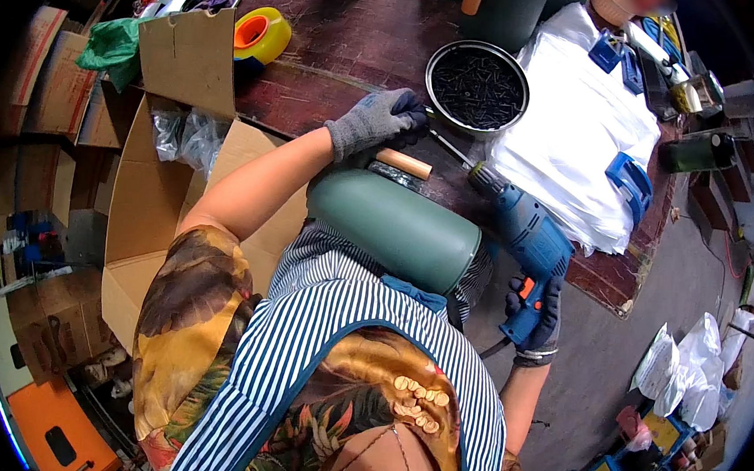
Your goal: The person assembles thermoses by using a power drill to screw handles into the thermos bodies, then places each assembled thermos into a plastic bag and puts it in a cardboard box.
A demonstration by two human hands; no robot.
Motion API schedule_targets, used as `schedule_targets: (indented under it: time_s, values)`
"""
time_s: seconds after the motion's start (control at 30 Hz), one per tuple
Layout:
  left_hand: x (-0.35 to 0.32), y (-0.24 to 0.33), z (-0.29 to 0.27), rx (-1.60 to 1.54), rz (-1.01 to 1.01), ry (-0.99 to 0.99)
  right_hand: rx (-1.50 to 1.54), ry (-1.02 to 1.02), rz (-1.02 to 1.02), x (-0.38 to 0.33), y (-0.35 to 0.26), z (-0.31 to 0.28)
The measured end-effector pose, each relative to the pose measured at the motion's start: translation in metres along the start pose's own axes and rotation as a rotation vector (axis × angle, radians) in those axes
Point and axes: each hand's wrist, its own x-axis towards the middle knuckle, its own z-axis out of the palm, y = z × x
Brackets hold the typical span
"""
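Observation:
My right hand (534, 310), in a dark-palmed grey glove, grips the handle of a blue power drill (532, 230), a finger by its orange trigger. The drill's long bit (450, 148) points up and left toward my left hand (381, 122). That hand, gloved alike, is closed with its fingertips pinched near the bit's tip; what they hold is too small to make out. Just beyond them stands a round tin (477, 86) full of black screws. Across my lap lies a dark green cylinder (396, 224), with a wooden rod (404, 163) at its far side.
A stack of white sheets (567, 126) covers the table's right part, with a blue tape dispenser (631, 186) on it. An open cardboard box (146, 191) stands at my left. Yellow tape (264, 36) lies on the dark red table (339, 46); more green cylinders (491, 19) stand behind.

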Motion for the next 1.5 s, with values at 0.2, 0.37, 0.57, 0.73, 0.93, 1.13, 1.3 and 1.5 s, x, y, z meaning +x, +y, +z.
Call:
schedule_targets:
  time_s: [0.2, 0.37, 0.57, 0.73, 0.93, 1.13, 1.3, 1.5]
  values:
    - [-0.036, 0.004, -0.02, 0.258, 0.429, 0.128, 0.08, 0.085, 0.097, -0.033, -0.027, -0.025]
    - [-0.056, -0.013, -0.001, 0.42, 0.37, -0.141, -0.035, 0.141, 0.164, -0.051, -0.062, -0.041]
    - [-0.054, -0.019, -0.002, 0.358, 0.376, -0.149, -0.128, 0.178, 0.209, -0.042, -0.078, -0.022]
    - [-0.052, -0.021, -0.002, 0.341, 0.398, -0.135, -0.176, 0.221, 0.25, -0.027, -0.083, -0.003]
    - [-0.046, 0.006, -0.011, -0.623, -0.033, -0.078, -0.244, 0.163, 0.314, 0.003, -0.079, 0.04]
    - [-0.051, -0.016, -0.007, -0.941, -0.058, 0.0, -0.129, 0.348, 0.309, 0.001, -0.073, 0.045]
    - [-0.049, -0.017, -0.005, -0.893, -0.072, -0.04, -0.162, 0.141, 0.333, 0.007, -0.078, 0.043]
    - [-0.046, -0.001, -0.001, -0.677, -0.083, -0.057, -0.417, -0.04, 0.24, 0.031, -0.066, 0.021]
